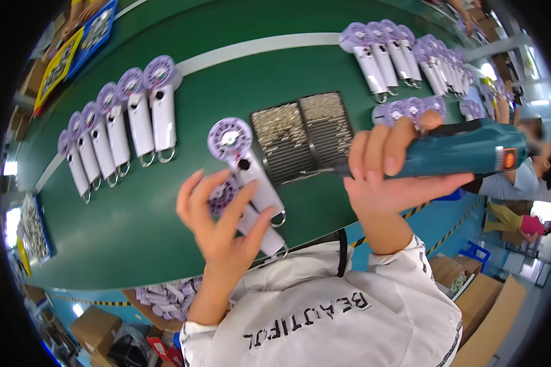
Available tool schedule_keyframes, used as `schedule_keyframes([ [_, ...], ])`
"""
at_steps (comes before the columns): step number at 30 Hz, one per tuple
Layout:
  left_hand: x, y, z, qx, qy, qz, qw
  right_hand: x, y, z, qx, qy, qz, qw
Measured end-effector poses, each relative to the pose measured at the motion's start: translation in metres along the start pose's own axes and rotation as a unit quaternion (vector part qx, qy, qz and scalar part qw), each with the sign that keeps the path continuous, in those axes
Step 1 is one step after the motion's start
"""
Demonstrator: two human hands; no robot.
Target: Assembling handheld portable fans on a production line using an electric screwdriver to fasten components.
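Note:
My right hand [382, 162] is wrapped round a teal electric screwdriver [462, 150]. Its dark tip points left, at the near edge of a black two-part screw tray [284, 164] with small screws piled toward its far side. My left hand [217, 226] has its fingers spread over two handheld fans lying side by side. One handheld fan [264, 192] has a pale purple round head and a white handle with a metal ring. The nearer fan [264, 237] lies partly hidden behind my left fingers; whether they touch it I cannot tell.
Rows of similar fans lie at the left [110, 134] and far right [379, 58] of the green table [128, 244]. Yellow [58, 70] and blue [95, 37] trays stand at the far left. Below the table edge sits a carton of purple-white parts [168, 296]. Other people work at the right.

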State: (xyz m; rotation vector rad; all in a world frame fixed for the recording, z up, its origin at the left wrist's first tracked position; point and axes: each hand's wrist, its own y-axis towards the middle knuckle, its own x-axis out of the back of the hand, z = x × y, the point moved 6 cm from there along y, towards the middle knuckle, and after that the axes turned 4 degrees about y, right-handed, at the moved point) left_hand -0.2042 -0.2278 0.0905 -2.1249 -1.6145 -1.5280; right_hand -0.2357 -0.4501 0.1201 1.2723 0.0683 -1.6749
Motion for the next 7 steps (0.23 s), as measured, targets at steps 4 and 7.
schedule_keyframes([
  [4,-0.013,0.021,-0.014,-0.061,-0.125,0.037,0.990,-0.029,-0.006,-0.004,-0.054,-0.003,0.061,0.997],
  [7,-0.026,0.020,-0.015,-0.109,-0.155,0.038,0.981,-0.030,-0.024,-0.024,-0.038,0.016,0.060,0.997],
])
